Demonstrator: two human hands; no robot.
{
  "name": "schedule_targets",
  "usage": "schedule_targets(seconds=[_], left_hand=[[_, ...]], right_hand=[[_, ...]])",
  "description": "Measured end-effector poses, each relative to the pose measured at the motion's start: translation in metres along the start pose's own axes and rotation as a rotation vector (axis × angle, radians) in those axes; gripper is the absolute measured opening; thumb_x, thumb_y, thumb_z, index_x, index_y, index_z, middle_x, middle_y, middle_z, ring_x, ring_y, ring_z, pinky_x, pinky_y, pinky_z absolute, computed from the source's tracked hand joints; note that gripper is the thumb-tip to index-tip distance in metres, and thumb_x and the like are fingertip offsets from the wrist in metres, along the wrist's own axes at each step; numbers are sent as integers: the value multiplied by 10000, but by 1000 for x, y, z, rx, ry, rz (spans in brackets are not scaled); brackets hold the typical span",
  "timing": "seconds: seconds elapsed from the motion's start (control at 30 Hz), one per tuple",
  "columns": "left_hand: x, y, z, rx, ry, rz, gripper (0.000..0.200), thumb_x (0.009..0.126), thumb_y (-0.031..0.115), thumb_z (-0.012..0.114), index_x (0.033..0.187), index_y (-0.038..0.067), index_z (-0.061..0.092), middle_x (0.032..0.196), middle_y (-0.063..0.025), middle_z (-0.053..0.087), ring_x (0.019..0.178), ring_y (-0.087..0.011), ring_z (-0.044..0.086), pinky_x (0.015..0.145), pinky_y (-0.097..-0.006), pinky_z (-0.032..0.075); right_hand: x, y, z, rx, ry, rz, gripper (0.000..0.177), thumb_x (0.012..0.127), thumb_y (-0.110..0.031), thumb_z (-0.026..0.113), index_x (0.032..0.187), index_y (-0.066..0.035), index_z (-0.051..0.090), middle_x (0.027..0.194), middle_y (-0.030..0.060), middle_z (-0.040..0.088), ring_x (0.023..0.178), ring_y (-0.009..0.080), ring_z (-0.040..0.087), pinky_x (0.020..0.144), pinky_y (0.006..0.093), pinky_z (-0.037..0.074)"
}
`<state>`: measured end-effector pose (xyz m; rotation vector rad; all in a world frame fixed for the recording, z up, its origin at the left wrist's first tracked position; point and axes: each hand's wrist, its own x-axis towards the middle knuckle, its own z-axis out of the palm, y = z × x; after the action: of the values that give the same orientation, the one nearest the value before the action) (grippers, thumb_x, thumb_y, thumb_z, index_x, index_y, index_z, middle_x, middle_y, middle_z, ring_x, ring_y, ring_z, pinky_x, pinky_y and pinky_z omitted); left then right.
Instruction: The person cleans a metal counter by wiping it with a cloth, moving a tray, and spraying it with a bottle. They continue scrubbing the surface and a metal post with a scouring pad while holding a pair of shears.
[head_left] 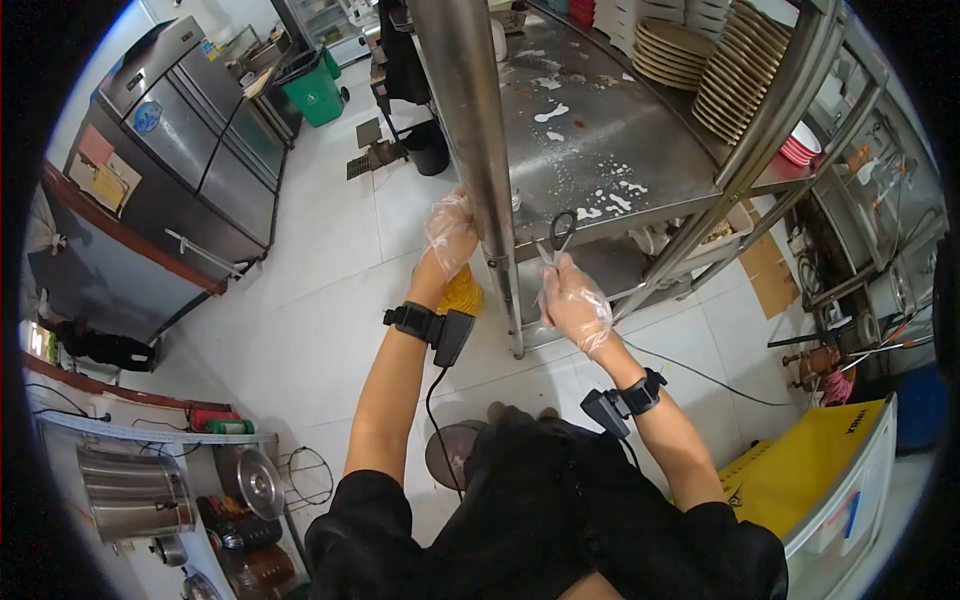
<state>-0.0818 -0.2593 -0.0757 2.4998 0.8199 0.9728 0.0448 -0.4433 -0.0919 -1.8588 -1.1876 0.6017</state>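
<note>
**A:** While gloves are worn, where are scissors best held?

**B:** By the loops; light, stiff, slick. Right hand is clamped on them at the bench edge; left hand's grip can't be told.

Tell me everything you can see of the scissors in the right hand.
The scissors have black handle loops, apparently plastic, and a pale metal part running down from them. They stand roughly upright, loops uppermost, at the front edge of the steel table. The right hand, in a clear plastic glove, grips their lower part, so the blade tips are hidden. The left hand is apart from them, by the steel post.
</note>
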Motion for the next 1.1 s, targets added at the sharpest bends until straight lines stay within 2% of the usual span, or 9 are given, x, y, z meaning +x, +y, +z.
schedule_targets(seconds=[0.03, 0.1, 0.2, 0.3, 0.47, 0.57, 0.67, 0.77, 1.1], left_hand=[[1, -14, 7, 26, -22, 8, 242, 752, 24, 599, 979, 43, 679, 1015, -190, 651, 890, -415, 622, 737, -443, 521], [1, -19, 7, 57, -48, 17, 226, 747, 13, 591, 953, 37, 679, 1011, -193, 647, 886, -417, 622, 733, -448, 520], [5, -7, 4, 20, -6, 90, 188, 736, -9, 575, 895, 22, 672, 1004, -197, 641, 869, -422, 622, 721, -460, 518], [3, -3, 0, 87, -40, 11, 169, 733, -12, 570, 866, 14, 671, 1008, -194, 641, 866, -421, 622, 715, -465, 517], [4, -15, 6, 153, -167, -34, 234, 745, 46, 578, 958, 57, 673, 1053, -157, 646, 887, -385, 636, 747, -454, 525], [5, -8, 4, 115, -67, 85, 255, 764, 81, 580, 1006, 76, 660, 1083, -141, 640, 870, -380, 638, 771, -456, 528], [6, 2, -4, 173, -177, -12, 259, 786, 92, 574, 1033, 85, 652, 1101, -133, 634, 886, -379, 634, 797, -453, 528], [9, -6, 4, 267, -153, 40, 272, 801, 100, 575, 1064, 92, 643, 1108, -125, 633, 925, -367, 629, 813, -442, 527], [8, -3, 1, 246, -118, 68, 245, 818, 117, 574, 1046, 95, 660, 1101, -131, 640, 962, -357, 625, 873, -433, 509]], right_hand=[[0, 9, 4, 1, -3, 0, 273, 1007, -276, 430, 920, -23, 485, 610, 193, 590, 577, 380, 621, 566, 489, 493], [-4, 4, 5, -358, 192, -229, 262, 1017, -277, 403, 922, -41, 465, 635, 194, 591, 599, 379, 608, 576, 482, 471], [-5, -12, -6, -431, 127, -110, 263, 1008, -292, 422, 936, -46, 480, 703, 231, 604, 722, 441, 610, 642, 534, 474], [4, -14, -10, -494, 129, -106, 275, 1006, -310, 425, 931, -56, 497, 705, 226, 613, 722, 432, 622, 645, 536, 478], [7, -20, -12, -532, 86, -139, 282, 1002, -316, 433, 918, -60, 513, 696, 213, 623, 699, 428, 626, 632, 541, 482], [11, -20, -13, -566, 134, -152, 280, 1000, -313, 441, 912, -58, 517, 677, 204, 624, 671, 423, 626, 610, 538, 484], [9, -18, -7, -573, 197, -155, 273, 999, -303, 450, 909, -55, 521, 655, 201, 621, 636, 418, 623, 582, 530, 487], [9, -18, -8, -629, 139, -155, 272, 996, -307, 461, 916, -56, 526, 649, 204, 618, 626, 417, 622, 569, 527, 489], [22, -12, -23, -659, 91, -253, 273, 989, -313, 491, 910, -54, 528, 632, 209, 601, 613, 415, 616, 567, 524, 490]])
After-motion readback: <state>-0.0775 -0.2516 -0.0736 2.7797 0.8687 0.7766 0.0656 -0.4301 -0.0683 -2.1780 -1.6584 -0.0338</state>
